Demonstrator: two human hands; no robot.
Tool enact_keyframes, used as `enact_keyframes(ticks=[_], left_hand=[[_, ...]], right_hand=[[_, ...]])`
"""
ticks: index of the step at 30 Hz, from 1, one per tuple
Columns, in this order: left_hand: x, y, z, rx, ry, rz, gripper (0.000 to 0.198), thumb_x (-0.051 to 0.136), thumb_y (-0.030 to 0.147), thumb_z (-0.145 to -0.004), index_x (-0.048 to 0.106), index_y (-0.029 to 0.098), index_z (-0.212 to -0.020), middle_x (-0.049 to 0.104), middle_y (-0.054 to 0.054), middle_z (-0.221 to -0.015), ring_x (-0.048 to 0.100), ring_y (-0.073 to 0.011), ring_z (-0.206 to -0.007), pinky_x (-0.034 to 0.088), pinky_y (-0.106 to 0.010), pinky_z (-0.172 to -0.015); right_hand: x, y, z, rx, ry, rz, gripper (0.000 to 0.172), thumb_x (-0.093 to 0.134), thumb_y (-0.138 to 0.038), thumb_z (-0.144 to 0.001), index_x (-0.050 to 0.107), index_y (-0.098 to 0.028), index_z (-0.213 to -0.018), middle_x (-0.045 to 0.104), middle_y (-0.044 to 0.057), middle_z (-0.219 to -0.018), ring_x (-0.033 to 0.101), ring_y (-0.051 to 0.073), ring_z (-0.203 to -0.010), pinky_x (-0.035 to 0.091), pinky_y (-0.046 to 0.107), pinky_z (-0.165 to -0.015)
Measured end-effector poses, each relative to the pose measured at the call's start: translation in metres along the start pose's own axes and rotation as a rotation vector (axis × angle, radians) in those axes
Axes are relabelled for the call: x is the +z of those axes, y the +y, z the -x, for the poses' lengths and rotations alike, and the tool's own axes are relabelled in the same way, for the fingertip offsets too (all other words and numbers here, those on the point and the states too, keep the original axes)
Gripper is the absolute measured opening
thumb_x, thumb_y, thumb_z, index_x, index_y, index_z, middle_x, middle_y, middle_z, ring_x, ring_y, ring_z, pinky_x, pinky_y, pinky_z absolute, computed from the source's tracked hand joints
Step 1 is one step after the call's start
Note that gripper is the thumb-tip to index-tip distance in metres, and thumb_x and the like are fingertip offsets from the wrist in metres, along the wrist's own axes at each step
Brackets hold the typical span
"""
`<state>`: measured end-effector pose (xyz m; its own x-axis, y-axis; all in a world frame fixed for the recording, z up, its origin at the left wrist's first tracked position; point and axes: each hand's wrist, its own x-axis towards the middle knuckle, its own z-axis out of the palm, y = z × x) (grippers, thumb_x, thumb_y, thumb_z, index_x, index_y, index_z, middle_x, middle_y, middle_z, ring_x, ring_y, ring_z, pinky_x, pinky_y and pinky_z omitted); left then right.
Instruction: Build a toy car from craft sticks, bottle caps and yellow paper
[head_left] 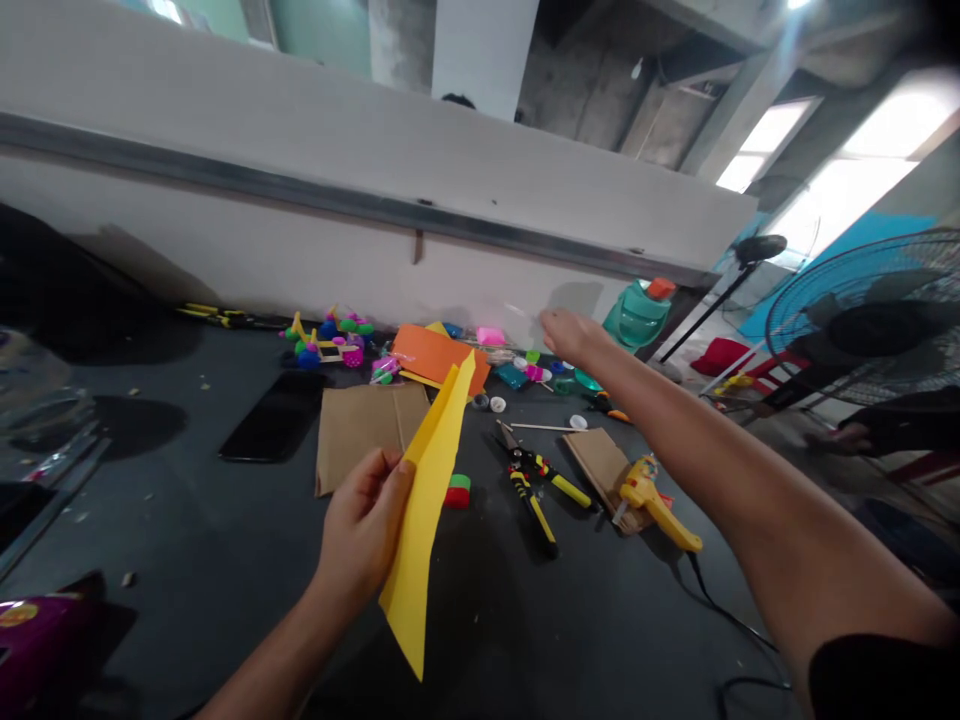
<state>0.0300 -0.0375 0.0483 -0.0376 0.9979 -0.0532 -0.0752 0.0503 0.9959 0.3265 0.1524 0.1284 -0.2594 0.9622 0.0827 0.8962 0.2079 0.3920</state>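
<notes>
Starting on the left of the dark desk, a black smartphone lies flat, just beside a sheet of brown kraft card. Above that card, the left hand is up off the desk, its grip pinching a folded yellow card between thumb and curled fingers, the pointed end hanging down. Behind it sit a cluster of colourful pom-pom craft pieces and an orange sheet. Moving across, there's a small red-and-green roll, then a tool with black-and-yellow handles lying open on the desk. And here's the right hand, out over the far clutter, fingers extended, its grip loose with nothing visibly held. Below it, a yellow glue gun rests on a piece of brown card, its black cord trailing toward the near edge. Far right, a standing fan sits beyond the desk.
</notes>
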Motion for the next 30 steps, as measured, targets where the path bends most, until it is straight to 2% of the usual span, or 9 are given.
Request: enact_keyframes(ticks=[4,7,10,13,18,21,23,26,30], left_hand=[[-0.002,-0.003,-0.003,0.009,0.005,-0.068,0.027,0.054,0.044,-0.083,0.053,0.019,-0.075,0.049,0.003,-0.059,0.052,-0.0125,-0.058,0.036,-0.022,-0.048],[-0.004,-0.003,-0.005,0.038,0.017,-0.101,0.029,0.053,0.045,-0.083,0.052,0.018,-0.073,0.050,0.002,-0.059,0.050,-0.0117,-0.056,0.035,-0.022,-0.048],[-0.004,-0.002,-0.006,0.036,0.023,-0.116,0.029,0.053,0.044,-0.083,0.052,0.018,-0.071,0.052,0.001,-0.060,0.047,-0.0108,-0.053,0.034,-0.022,-0.047],[-0.004,-0.001,-0.006,0.019,0.008,-0.078,0.026,0.054,0.043,-0.082,0.053,0.018,-0.072,0.051,0.001,-0.058,0.049,-0.0117,-0.053,0.035,-0.022,-0.046],[-0.003,0.000,-0.004,-0.029,0.010,-0.032,0.027,0.057,0.044,-0.080,0.055,0.018,-0.075,0.058,0.000,-0.066,0.057,-0.0137,-0.061,0.039,-0.021,-0.048],[-0.004,-0.002,-0.003,-0.046,0.003,-0.020,0.026,0.059,0.044,-0.079,0.057,0.018,-0.078,0.064,-0.002,-0.076,0.060,-0.0148,-0.067,0.043,-0.022,-0.051],[-0.004,-0.004,-0.004,-0.035,-0.002,0.003,0.026,0.060,0.044,-0.078,0.058,0.018,-0.078,0.065,-0.002,-0.080,0.061,-0.0153,-0.069,0.046,-0.022,-0.054],[-0.001,-0.004,-0.004,-0.015,-0.006,0.039,0.026,0.061,0.044,-0.078,0.058,0.019,-0.078,0.065,-0.001,-0.080,0.061,-0.0148,-0.070,0.049,-0.024,-0.058],[0.006,-0.001,-0.002,-0.026,-0.024,0.120,0.026,0.065,0.042,-0.075,0.055,0.019,-0.075,0.066,-0.002,-0.079,0.062,-0.0143,-0.066,0.051,-0.025,-0.058]], right_hand=[[-0.004,-0.037,-0.048,0.017,0.067,-0.067,0.033,0.036,-0.011,-0.091,0.048,-0.011,-0.122,0.056,0.020,-0.117,0.057,0.026,-0.105,0.043,0.034,-0.083],[0.006,-0.060,-0.070,0.052,0.080,-0.127,0.030,0.040,-0.016,-0.093,0.051,-0.010,-0.120,0.058,0.018,-0.114,0.059,0.023,-0.101,0.046,0.033,-0.082],[0.016,-0.069,-0.074,0.060,0.070,-0.180,0.034,0.048,-0.027,-0.093,0.049,-0.012,-0.123,0.060,0.013,-0.112,0.061,0.021,-0.095,0.049,0.036,-0.080],[0.018,-0.059,-0.058,0.050,0.065,-0.209,0.040,0.047,-0.018,-0.090,0.043,-0.010,-0.130,0.062,0.015,-0.112,0.060,0.023,-0.097,0.046,0.034,-0.080],[-0.001,-0.010,0.019,0.105,0.103,-0.204,0.039,0.037,-0.016,-0.091,0.044,-0.009,-0.128,0.059,0.015,-0.119,0.056,0.022,-0.106,0.041,0.030,-0.084],[-0.005,0.011,0.099,0.151,0.063,-0.182,0.024,0.042,-0.028,-0.090,0.060,-0.016,-0.102,0.066,0.009,-0.099,0.060,0.021,-0.092,0.040,0.028,-0.076],[0.005,0.011,0.157,0.228,-0.081,-0.147,0.027,0.045,-0.040,-0.088,0.061,-0.019,-0.088,0.066,0.007,-0.084,0.061,0.022,-0.081,0.039,0.029,-0.067],[0.033,-0.005,0.229,0.376,-0.180,-0.066,0.040,0.050,-0.055,-0.082,0.058,-0.016,-0.089,0.064,0.011,-0.083,0.060,0.027,-0.084,0.039,0.032,-0.068],[0.065,-0.028,0.272,0.579,-0.242,-0.115,0.055,0.051,-0.065,-0.077,0.053,-0.013,-0.096,0.062,0.014,-0.092,0.060,0.028,-0.087,0.040,0.033,-0.069]])
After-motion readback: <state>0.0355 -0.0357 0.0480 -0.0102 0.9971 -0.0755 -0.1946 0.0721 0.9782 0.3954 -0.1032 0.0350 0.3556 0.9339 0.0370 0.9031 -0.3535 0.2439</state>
